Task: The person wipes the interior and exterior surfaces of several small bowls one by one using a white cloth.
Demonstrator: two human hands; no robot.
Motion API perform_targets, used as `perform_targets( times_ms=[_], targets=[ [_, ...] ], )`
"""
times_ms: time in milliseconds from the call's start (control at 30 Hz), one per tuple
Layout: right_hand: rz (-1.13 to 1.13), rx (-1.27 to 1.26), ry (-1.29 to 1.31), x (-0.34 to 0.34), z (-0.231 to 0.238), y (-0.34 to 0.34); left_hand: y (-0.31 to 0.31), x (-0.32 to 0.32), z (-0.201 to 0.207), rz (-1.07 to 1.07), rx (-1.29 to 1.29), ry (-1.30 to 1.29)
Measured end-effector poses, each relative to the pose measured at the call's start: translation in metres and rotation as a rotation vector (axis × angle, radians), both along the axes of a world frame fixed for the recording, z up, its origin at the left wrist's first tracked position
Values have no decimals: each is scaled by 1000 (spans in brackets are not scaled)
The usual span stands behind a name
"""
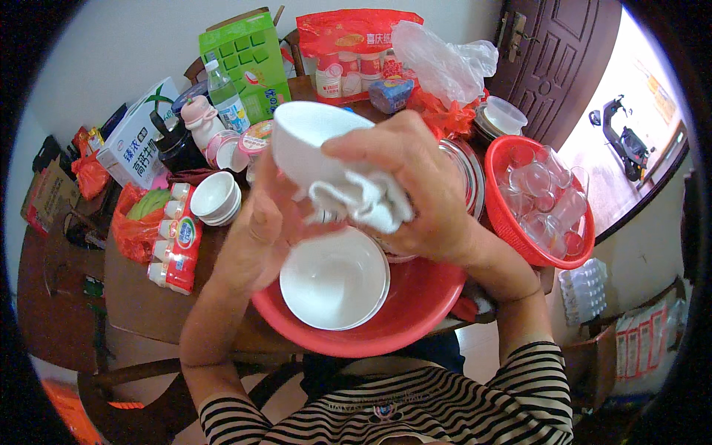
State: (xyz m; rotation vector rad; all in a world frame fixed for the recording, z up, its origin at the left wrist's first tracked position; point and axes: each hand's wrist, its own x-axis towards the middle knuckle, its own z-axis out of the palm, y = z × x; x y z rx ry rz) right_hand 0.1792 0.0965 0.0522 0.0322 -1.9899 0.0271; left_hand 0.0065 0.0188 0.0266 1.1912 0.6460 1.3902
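Note:
A white bowl is tilted up above the red basin, its rim pinched by my right hand. A crumpled white cloth is bunched in that same hand, against the bowl's lower side. My left hand is just below and left of the bowl, blurred. Its fingers are partly hidden, so I cannot tell whether they touch the bowl. Below both hands, larger white bowls sit nested in the red basin at the table's near edge.
At right stands a red basket of clear glasses. Small white bowls are stacked at left beside a pack of small bottles. Behind stand a plastic bottle, a green box and a red bag of paper cups.

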Motion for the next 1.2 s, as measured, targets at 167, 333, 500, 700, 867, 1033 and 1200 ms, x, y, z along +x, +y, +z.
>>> perform_targets(
  times_ms=[167,333,500,700,867,1033,1200],
  targets=[
    [145,-61,-171,-5,-9,-10,-6,-6,-15,-47,-58,-284],
    [359,-213,-138,9,0,-5,-6,-6,-14,9,-54,-335],
    [177,-104,-118,15,11,7,-8,-3,-15,-158,-203,-128],
    [-435,62,-284,12,7,-13,-9,8,-8,-70,-199,-49],
    [-263,-147,-312,7,4,-14,-5,1,-12,-70,-173,1],
    [41,-181,-368,16,8,-2,3,-8,-14,-2,-150,-93],
    [-198,-48,-287,7,5,-5,0,-4,-11,-53,-158,-54]
  ],
)
